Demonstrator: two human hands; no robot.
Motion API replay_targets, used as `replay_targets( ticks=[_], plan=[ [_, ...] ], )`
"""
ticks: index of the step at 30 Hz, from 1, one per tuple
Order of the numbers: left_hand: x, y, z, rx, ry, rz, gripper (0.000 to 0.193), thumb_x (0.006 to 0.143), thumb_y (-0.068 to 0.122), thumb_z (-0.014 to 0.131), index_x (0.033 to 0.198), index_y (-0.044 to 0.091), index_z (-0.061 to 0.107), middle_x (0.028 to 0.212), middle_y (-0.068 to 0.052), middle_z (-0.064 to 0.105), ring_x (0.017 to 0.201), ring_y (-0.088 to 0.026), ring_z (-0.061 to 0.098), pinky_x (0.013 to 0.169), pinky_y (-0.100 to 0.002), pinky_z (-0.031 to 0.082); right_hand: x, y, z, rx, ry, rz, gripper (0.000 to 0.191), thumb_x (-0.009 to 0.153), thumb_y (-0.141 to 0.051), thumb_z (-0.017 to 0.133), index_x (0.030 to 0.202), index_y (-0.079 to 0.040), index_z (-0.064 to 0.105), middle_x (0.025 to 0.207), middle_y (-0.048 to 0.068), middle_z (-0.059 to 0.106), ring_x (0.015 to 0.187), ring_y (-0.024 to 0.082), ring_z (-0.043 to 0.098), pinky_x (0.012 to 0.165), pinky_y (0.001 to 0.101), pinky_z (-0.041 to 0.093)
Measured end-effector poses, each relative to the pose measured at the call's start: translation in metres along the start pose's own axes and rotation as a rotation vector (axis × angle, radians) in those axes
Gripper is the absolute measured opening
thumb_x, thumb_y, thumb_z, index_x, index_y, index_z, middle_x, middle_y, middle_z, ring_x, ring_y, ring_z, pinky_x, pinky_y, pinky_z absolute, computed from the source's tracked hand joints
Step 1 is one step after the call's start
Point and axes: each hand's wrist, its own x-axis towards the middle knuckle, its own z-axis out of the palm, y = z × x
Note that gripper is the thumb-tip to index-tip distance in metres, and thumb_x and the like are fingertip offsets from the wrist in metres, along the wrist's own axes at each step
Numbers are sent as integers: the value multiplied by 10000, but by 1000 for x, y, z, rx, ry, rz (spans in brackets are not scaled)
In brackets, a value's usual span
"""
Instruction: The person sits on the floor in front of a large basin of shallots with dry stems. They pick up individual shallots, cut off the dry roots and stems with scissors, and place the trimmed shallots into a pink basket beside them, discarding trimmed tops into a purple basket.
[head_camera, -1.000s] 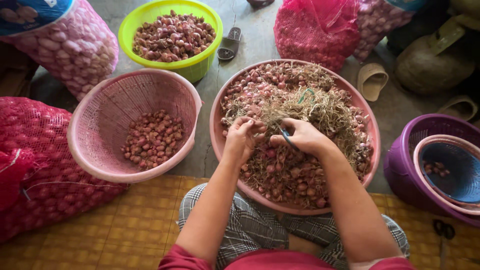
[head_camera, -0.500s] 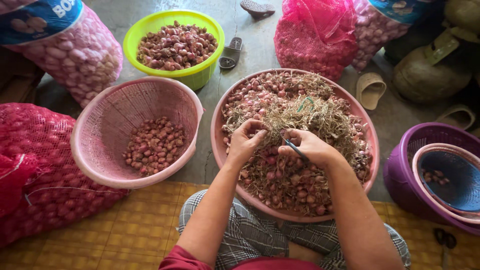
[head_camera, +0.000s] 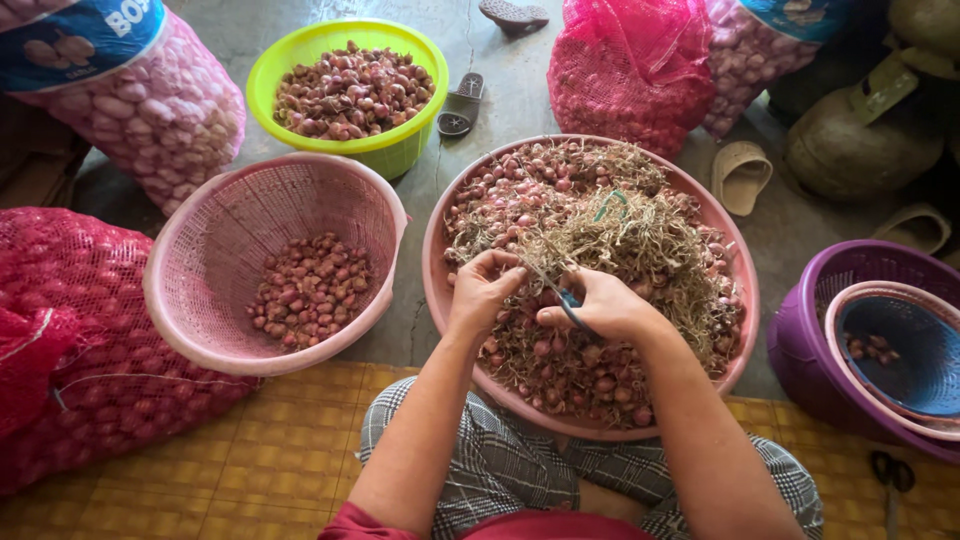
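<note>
Left hand (head_camera: 483, 288) pinches shallot stalks, right hand (head_camera: 598, 305) grips blue-handled scissors (head_camera: 565, 296) just beside it, over wide pink basin (head_camera: 436, 262) of untrimmed shallots (head_camera: 560, 195) on floor. Pink basket (head_camera: 210, 255) with trimmed bulbs at basin's left edge.

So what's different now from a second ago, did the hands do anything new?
Very little. The left hand pinches a shallot at the dry tops as before, and the right hand keeps its blue-handled scissors against it, both shifting only slightly over the big pink basin. Nothing was picked up or let go. The pink basket, green bowl and sacks lie as they did; the view merely drifts.
</note>
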Motion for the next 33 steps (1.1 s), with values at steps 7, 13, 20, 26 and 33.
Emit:
replay_targets(
  ticks=[7, 13, 20, 26, 33],
  plan=[
    [0, 2, -1, -84, -25, 93, 267, 831, 33, 782, 1077, 87, 693, 891, 13, 695, 769, -39, 641, 688, -192, 530, 3, 16, -1, 107, -15, -43, 447, 667, -305, 932, 885, -16, 669, 686, -1, 649, 646, 86, 599, 590, 266, 477],
    [-9, 7, 0, 101, 56, 168, 186, 849, 21, 783, 1025, 26, 721, 1049, -26, 647, 733, -47, 599, 625, -201, 485, -2, 12, 0, 29, 54, -75, 493, 637, -372, 934, 888, -42, 666, 713, 28, 629, 663, 111, 557, 600, 300, 467],
    [-28, 32, -33, 241, 260, 259, 105, 840, 26, 695, 939, 40, 663, 813, -10, 692, 667, -64, 648, 571, -217, 531, -2, -6, -17, -118, 257, -11, 591, 664, -514, 875, 953, -35, 683, 785, 89, 691, 739, 174, 629, 685, 339, 514],
    [-31, 102, -130, 801, 713, 584, 87, 857, 26, 762, 912, 76, 717, 850, -73, 716, 763, -183, 701, 716, -332, 561, 1, -3, -33, -76, 231, 45, 612, 646, -499, 890, 1022, -58, 694, 829, 93, 710, 756, 181, 643, 691, 347, 530],
    [-44, 71, -53, 947, 312, 1045, 215, 780, 14, 706, 973, 76, 635, 1005, -82, 674, 957, -287, 669, 1005, -455, 533, 6, -11, -34, -7, 297, 15, 741, 630, -488, 892, 1200, -98, 623, 941, 99, 728, 859, 181, 687, 753, 327, 547]
  ],
)
